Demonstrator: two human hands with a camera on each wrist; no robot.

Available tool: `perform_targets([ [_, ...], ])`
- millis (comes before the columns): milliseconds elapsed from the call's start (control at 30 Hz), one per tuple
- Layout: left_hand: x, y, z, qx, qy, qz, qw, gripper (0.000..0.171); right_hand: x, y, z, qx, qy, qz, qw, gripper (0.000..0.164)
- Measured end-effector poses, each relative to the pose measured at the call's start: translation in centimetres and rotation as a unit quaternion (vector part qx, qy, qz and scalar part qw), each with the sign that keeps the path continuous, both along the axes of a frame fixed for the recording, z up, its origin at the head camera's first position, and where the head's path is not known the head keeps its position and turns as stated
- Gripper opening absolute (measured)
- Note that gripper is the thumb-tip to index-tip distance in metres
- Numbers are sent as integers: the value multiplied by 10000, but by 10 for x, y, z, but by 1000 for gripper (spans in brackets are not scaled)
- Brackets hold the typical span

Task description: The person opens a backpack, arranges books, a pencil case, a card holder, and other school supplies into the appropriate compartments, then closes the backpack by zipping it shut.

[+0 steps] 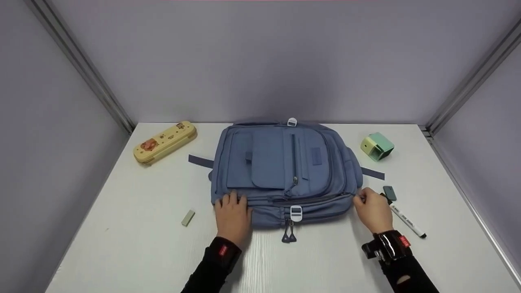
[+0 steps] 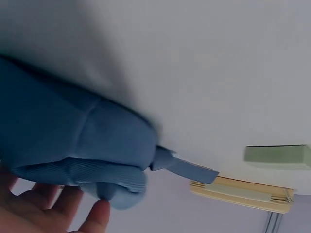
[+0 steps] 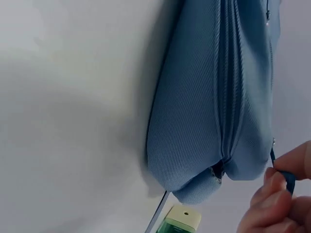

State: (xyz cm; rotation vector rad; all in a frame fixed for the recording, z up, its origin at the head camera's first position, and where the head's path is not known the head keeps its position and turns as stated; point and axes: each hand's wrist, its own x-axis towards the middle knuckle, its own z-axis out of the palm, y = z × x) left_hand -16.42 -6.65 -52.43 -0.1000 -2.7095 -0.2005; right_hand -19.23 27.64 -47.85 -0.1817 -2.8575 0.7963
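Nearest are 2 dark zip tags [image 1: 289, 236], hanging off the bag's near side onto the desk [image 1: 317, 264].

Then come 2 hands. The left hand [image 1: 232, 217] lies on the bag's near left corner, fingers loosely bent and spread, not squeezing; maybe it is there so the bag won't slide. The right hand [image 1: 373, 211] is curled up at the near right corner. Its thumb and finger pinch 1 little blue zip loop [image 3: 290, 182], likely because the loop is easier to grip than the tiny metal slider. I can't tell which zip it is on.

Out past the left hand sits 1 pale green block [image 1: 188, 218]. By the right hand lie 1 white marker [image 1: 406, 218] and, just beside its far end, 1 dark green block [image 1: 389, 193].

In the middle is 1 blue backpack [image 1: 268, 158], flat with its pocket side up, so the zips are easy to reach. I see 2 white buckles [image 1: 296, 213] and 2 strap ends [image 1: 199, 160], 1 poking out each side.

Farther back are 1 green and yellow sharpener [image 1: 377, 146] on the right and 1 yellow pencil case [image 1: 165, 142] on the left.
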Motion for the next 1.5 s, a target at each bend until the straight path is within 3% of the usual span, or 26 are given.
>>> perform_targets([
  [100,1,33,15,173,-171,-198,9995,27,3,-3,0,-193,-70,32,9998,11],
  [200,3,79,25,243,-287,-758,9964,27,6,-4,0,-360,-43,17,9993,12],
  [333,2,129,22,78,-283,-1317,9909,31,7,-9,0,-648,-13,-85,9979,14],
  [500,-9,157,10,-125,-693,-1159,9908,42,7,-14,-1,-976,-193,-125,9950,14],
  [567,-13,159,7,-176,-737,-1096,9911,40,6,-16,-2,-1395,-423,-167,9892,17],
  [600,-15,159,6,-197,-716,-1108,9911,39,5,-16,-2,-1765,-576,-191,9824,19],
  [667,-17,160,4,-212,-595,-1170,9911,37,3,-15,-2,-2653,-939,-281,9592,23],
  [800,-21,159,-2,-250,-449,-1291,9903,32,1,-12,0,-4241,-1659,-496,8889,29],
  [933,-24,158,-5,-108,-462,-1334,9899,21,1,-7,2,-5113,-2151,-348,8313,30],
  [1133,-25,152,-6,35,-403,-1421,9890,20,0,0,3,-6136,-2430,-9,7513,31],
  [1267,-23,147,-7,59,-469,-1490,9877,21,-1,3,4,-6436,-2549,93,7216,33],
  [1500,-20,134,-9,132,-317,-1709,9847,22,0,6,7,-6612,-2320,-188,7132,35],
])
